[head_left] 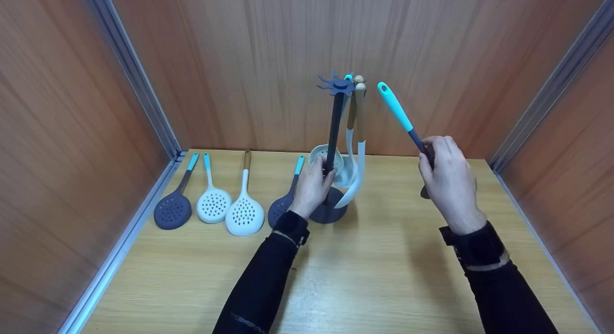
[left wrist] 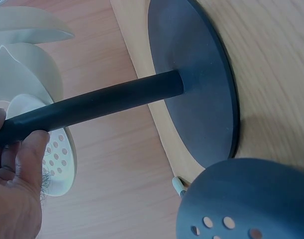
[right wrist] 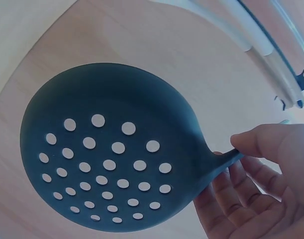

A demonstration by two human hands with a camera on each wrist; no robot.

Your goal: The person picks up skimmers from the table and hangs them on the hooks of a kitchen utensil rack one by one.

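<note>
Gripping the pole (head_left: 334,132) of the dark stand (head_left: 328,212) low down with the left hand (head_left: 311,186), fingers curled round it; confirmed in the left wrist view, thumb and fingers (left wrist: 35,144) wrapping the pole (left wrist: 97,107) above the round base (left wrist: 201,89). Holding a dark skimmer (right wrist: 112,149) up over the table (head_left: 364,276) with the right hand (head_left: 448,180), to the right of the stand and apart from it. Pinching the skimmer at the neck just behind the perforated head, fingers (right wrist: 263,142) curled about the stem. Pointing its teal handle (head_left: 394,107) up and leftward toward the hook crown (head_left: 338,85). Hanging from the crown: white utensils (head_left: 355,166) with wooden handles, resting close to the pole. Lying in a row on the table left of the stand: a dark skimmer (head_left: 173,209), two white skimmers (head_left: 214,204) (head_left: 245,214), and another dark one (head_left: 280,210) partly hidden behind the left wrist.
</note>
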